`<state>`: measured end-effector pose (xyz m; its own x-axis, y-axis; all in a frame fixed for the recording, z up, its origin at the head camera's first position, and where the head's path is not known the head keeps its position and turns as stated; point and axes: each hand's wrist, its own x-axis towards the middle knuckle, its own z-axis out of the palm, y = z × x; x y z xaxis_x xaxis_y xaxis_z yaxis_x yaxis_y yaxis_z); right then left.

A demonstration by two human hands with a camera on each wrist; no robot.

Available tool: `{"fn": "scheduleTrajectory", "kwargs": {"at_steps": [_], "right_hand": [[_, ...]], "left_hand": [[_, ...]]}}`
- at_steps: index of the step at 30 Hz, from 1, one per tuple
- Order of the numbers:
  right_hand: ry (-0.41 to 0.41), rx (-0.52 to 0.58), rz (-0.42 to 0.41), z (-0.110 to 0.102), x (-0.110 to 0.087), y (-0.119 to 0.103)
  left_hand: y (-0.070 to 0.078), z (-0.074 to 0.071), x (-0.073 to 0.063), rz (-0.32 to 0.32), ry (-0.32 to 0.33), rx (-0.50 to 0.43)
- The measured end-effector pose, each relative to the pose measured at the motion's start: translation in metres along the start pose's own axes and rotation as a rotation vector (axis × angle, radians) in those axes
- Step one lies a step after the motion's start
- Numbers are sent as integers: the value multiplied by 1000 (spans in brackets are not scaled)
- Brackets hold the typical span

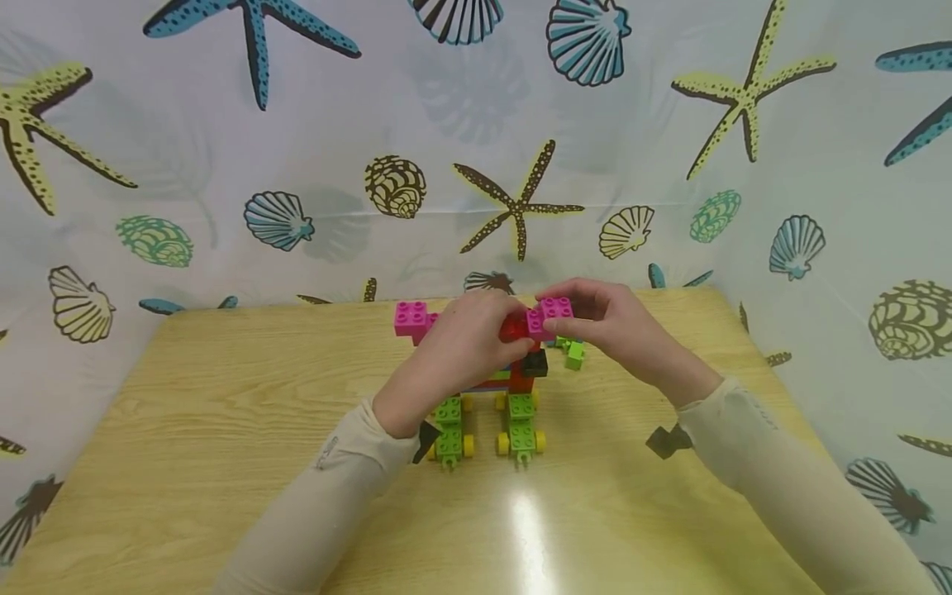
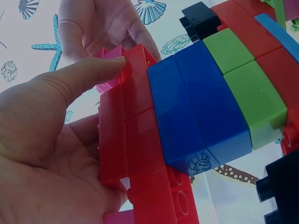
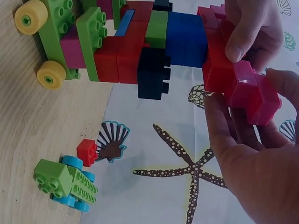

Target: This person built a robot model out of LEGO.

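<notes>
A tall model of toy building bricks stands on green wheeled bases (image 1: pixel 449 430). Its trunk shows blue bricks (image 2: pixel 196 102), light green bricks (image 2: pixel 247 79) and, lower down, black bricks (image 3: pixel 153 72). My left hand (image 1: pixel 476 330) grips the red bricks (image 2: pixel 142 135) across the top, thumb on their near face and fingers behind. At the right end, my right hand (image 1: pixel 613 322) holds stepped pink bricks (image 3: pixel 254 93) between thumb and fingers, against the red row. More pink bricks (image 1: pixel 411 319) stick out at the left end, partly hidden behind my left hand.
Behind the model, a small green toy vehicle (image 3: pixel 67 182) with blue wheels and a loose red brick (image 3: pixel 86 152) lie on the wooden table (image 1: pixel 245 397). A sheet (image 1: pixel 335 140) printed with shells and starfish hangs along the back and sides.
</notes>
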<state>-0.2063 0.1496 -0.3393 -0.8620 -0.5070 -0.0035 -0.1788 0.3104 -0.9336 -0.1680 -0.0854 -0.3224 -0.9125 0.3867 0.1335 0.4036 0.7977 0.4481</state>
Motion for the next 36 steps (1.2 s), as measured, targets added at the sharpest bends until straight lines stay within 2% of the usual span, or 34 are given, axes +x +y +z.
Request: {"fn": "scheduleTrajectory", "kwargs": {"at_steps": [9,15,18,22,26,32,34,36], "right_hand": [[1,16,2,1,4,1],[2,14,-1,0,4,0],[-3,17,-2,0,4,0],[-5,16,2,2,3,0],[-3,13,13,2,2,0],[-11,25,20,2,3,0],[-13,24,19,2,2,0],[-12,21,19,2,2,0]], "left_hand": [[-1,-2,-1,-2,-3,-1],[3,-3,-2,25,-5,63],[6,-7,-9,26,11,73],[3,-18,-23,29,76,48],[-12,-29,-39,41,162,32],[-51,-42,-60,19,291,-56],[-63,-43,-65,-11,293,-119],[-74,-43,-69,-56,266,-196]]}}
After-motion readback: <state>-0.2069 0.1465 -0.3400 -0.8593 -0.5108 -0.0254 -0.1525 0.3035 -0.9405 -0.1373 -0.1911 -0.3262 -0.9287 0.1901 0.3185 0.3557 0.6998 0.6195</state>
